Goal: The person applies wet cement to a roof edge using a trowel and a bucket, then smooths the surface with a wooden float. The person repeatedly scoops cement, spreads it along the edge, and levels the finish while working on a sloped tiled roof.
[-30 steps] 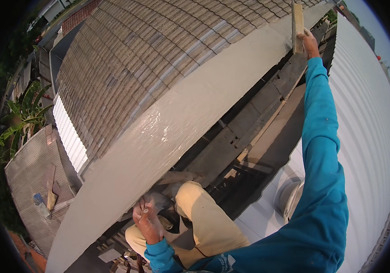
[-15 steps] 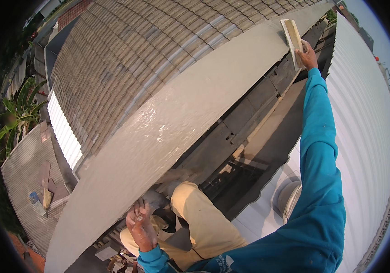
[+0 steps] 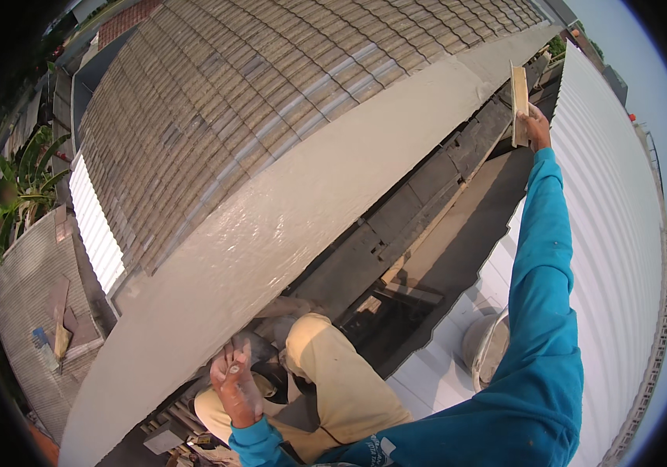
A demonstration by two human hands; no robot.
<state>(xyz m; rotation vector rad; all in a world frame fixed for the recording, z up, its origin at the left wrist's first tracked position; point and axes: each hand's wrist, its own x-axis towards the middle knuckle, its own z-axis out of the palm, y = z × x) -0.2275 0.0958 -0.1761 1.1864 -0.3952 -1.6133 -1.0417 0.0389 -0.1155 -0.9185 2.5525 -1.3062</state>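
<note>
Float point(image 3: 519, 105) gripped in my right hand point(image 3: 537, 124), arm stretched out, blade upright against the far end of the grey ledge point(image 3: 287, 218). Left hand point(image 3: 234, 385) closed on a small tool near my knee point(image 3: 314, 342). Bucket point(image 3: 487, 350) on white roof sheeting point(image 3: 614, 233).

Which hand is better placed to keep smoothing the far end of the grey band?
Right. The right hand is stretched out to the far end of the grey band and already holds the float at its edge. The left hand is low, near the knee.

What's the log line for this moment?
right hand: holds float on plastered ledge | left hand: holds small tool near knee
</note>
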